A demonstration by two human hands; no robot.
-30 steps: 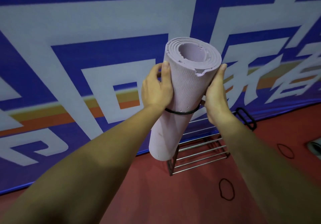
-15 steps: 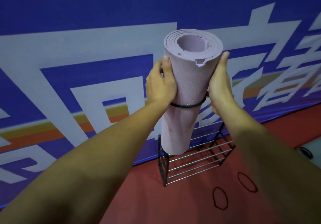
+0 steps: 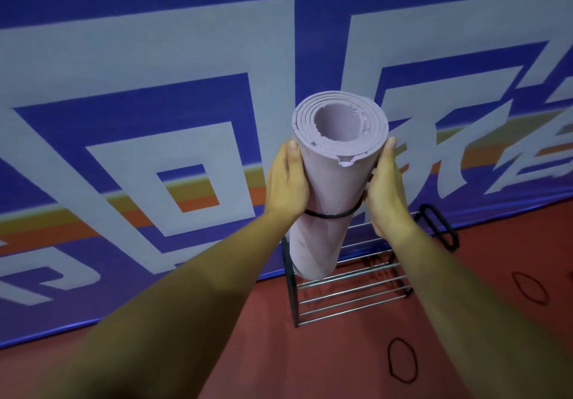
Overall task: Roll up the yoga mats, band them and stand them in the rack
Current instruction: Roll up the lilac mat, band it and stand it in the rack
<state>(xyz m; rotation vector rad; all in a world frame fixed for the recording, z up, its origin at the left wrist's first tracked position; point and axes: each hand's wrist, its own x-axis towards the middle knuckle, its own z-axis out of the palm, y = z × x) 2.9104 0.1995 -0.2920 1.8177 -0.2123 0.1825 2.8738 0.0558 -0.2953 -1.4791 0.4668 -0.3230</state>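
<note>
Blue banner (image 3: 155, 57) with large white characters and an orange-yellow stripe fills the far side. It sits lower in view than half a second ago, as the camera has tipped down. Red floor (image 3: 310, 367) runs from its foot toward the near edge.

On the floor against the banner stands the metal rack (image 3: 350, 293). More of it shows than before, including the black frame at its right end.

The lilac yoga mat (image 3: 331, 200) is rolled, nearly upright, with its top leaning slightly right. It has come down since the earlier frame, and its lower end now overlaps the left end of the rack at the upper rails. Whether it touches them cannot be told.

The left hand (image 3: 286, 185) and right hand (image 3: 386, 194) stay clamped on the upper part of the roll, one on each side, thumbs pointing up along it.

A black band (image 3: 331, 215) circles the mat just below the hands. Loose black bands (image 3: 388, 358) lie on the floor to the near right of the rack.
</note>
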